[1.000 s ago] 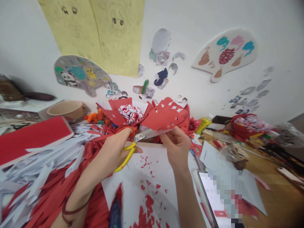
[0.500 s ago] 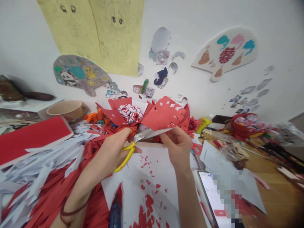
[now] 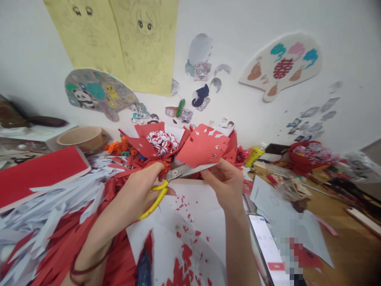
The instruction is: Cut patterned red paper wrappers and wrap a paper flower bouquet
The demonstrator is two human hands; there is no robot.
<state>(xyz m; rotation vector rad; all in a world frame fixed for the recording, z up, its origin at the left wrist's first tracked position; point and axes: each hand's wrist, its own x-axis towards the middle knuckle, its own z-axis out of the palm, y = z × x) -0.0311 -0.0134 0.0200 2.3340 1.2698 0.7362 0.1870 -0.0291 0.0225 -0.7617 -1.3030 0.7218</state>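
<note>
My left hand (image 3: pixel 145 180) is closed round the yellow handles of a pair of scissors (image 3: pixel 176 173), its blades pointing right. The blades lie along the lower edge of a red paper cutout (image 3: pixel 200 151), which has small notches and holes through it. With closed fingers, my right hand (image 3: pixel 224 178) pinches the lower right of that paper near the blade tips. Below both hands lies a white sheet (image 3: pixel 205 206) strewn with red paper snippets (image 3: pixel 187 254). Behind the cutout stands a red-wrapped bouquet of red and white paper flowers (image 3: pixel 162 142).
Heaps of white paper strips (image 3: pixel 50 206) and red paper strips (image 3: pixel 71 242) cover the left side. A phone (image 3: pixel 266 242) lies at lower right. A yellow bottle (image 3: pixel 255 154), a round tan container (image 3: pixel 80 137) and another red bouquet (image 3: pixel 312 155) stand near the wall.
The red paper has dipped slightly and turned a little, its right side drawing in. The scissors have shifted slightly left and down. Both hands keep their hold.
</note>
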